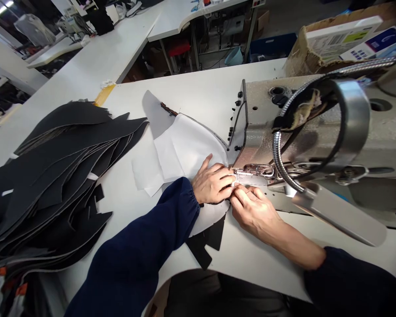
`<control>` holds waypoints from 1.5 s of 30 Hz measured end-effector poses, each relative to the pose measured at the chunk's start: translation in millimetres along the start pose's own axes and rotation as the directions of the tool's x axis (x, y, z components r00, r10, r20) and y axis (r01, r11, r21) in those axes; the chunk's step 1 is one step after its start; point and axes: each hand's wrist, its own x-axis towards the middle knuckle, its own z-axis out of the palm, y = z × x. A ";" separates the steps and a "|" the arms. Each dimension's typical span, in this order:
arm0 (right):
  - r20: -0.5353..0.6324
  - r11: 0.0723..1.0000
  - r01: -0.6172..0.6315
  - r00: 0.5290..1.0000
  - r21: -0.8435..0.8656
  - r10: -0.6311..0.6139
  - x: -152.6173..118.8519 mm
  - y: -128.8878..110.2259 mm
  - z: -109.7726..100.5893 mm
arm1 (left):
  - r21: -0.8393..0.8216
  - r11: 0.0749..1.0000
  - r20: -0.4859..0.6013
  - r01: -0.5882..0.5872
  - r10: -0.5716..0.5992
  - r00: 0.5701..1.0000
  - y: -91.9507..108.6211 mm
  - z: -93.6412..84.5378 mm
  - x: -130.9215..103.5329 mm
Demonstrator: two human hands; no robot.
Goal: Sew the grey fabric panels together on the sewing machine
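Observation:
My left hand (214, 182) lies flat on a white-backed fabric piece (198, 145), thumb spread away and fingertips close to the needle area of a sewing machine (260, 119). Beside it my right hand (252, 209) is closed, thumb and fingers pinching the edge of the same piece at the front of the machine's lit metal plate (252, 179). Black flaps (206, 242) of the piece stick out toward me below the hands. The exact stitching point is mostly hidden by my fingertips.
Stacked black cut pieces (62, 158) cover the left of the white table (125, 246). A curved metal lamp neck (285, 154) and a beige lamp head (346, 215) hang over the machine's right side. Behind it stands a cardboard box (303, 53) with packages.

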 end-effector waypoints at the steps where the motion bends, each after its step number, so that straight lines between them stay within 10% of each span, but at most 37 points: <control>1: 0.001 1.000 0.000 1.000 0.003 0.000 -0.4 -0.1 0.0 | 0.006 1.000 -0.006 0.010 -0.010 1.000 -0.2 0.5 0.6; 45: -0.070 0.988 0.046 0.996 -0.144 -0.056 12.9 -3.2 -0.5 | 0.044 0.994 0.002 -0.098 0.098 0.995 -23.4 2.7 14.3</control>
